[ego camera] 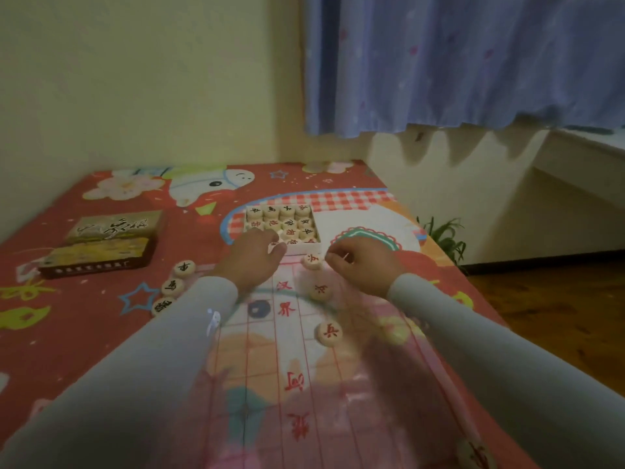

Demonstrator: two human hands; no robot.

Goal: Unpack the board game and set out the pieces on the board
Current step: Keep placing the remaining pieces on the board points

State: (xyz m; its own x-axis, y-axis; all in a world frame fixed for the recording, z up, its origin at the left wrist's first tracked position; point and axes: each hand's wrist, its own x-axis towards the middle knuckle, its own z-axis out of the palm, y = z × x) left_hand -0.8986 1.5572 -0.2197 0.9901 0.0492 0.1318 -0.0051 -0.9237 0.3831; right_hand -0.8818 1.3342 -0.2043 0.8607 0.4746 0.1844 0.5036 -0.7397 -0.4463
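Note:
A thin see-through board (355, 377) with red lines and red characters lies on the red cartoon bedsheet. Beyond its far end stands a white tray (304, 248) full of round wooden pieces (282, 221). My left hand (253, 258) reaches the tray's near edge, and its fingertips pinch a piece (273, 247) there. My right hand (362, 265) hovers with curled fingers just right of a red-marked piece (313, 260); whether it holds anything is hidden. Two more red pieces (320, 292) (328, 333) lie in a column on the board. Three black-marked pieces (172, 286) sit by my left sleeve.
The game's box lid (101, 243) lies at the left of the bed. Another red piece (475, 455) sits at the board's near right corner. The bed's right edge drops to a wooden floor (558, 306), with a small plant (443, 235) and a white desk (581, 157) beyond.

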